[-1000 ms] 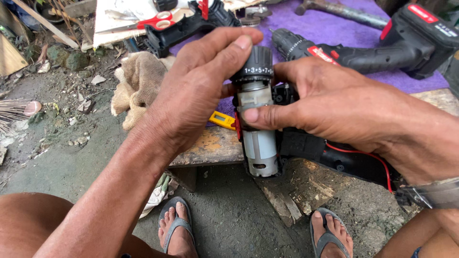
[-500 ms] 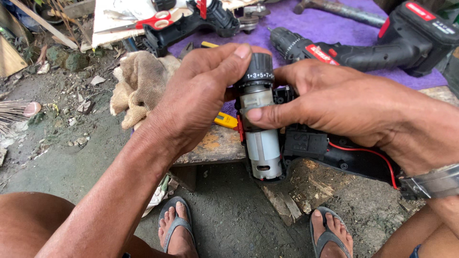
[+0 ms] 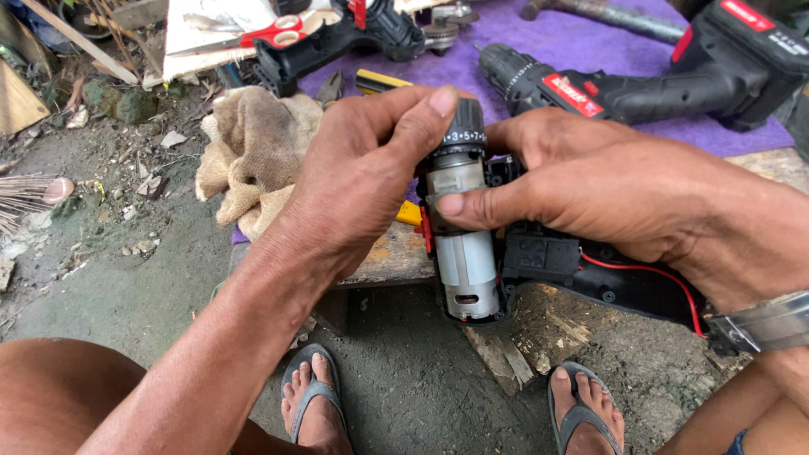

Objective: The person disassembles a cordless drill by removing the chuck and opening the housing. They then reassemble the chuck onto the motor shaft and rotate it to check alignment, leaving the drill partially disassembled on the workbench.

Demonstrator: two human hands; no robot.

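At frame centre, the left hand (image 3: pixel 354 185) pinches the drill motor's (image 3: pixel 465 253) numbered collar while the right hand (image 3: pixel 590 190) grips its black housing (image 3: pixel 556 257). Seating the motor seems underway. Next calls for careful alignment.

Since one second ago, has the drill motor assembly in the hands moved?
No real move. The drill motor assembly sits between the left hand and right hand, at the same spot beside the wooden board.

From the drill motor (image 3: pixel 465 244), six o'clock is open down to the ground (image 3: pixel 404 388) between the two sandalled feet. At twelve and one o'clock an assembled cordless drill (image 3: pixel 640 88) blocks the purple mat (image 3: pixel 581 38). At ten o'clock a rag (image 3: pixel 253 152) lies in the way, and a black housing half (image 3: pixel 590 265) with red wire crowds three o'clock.
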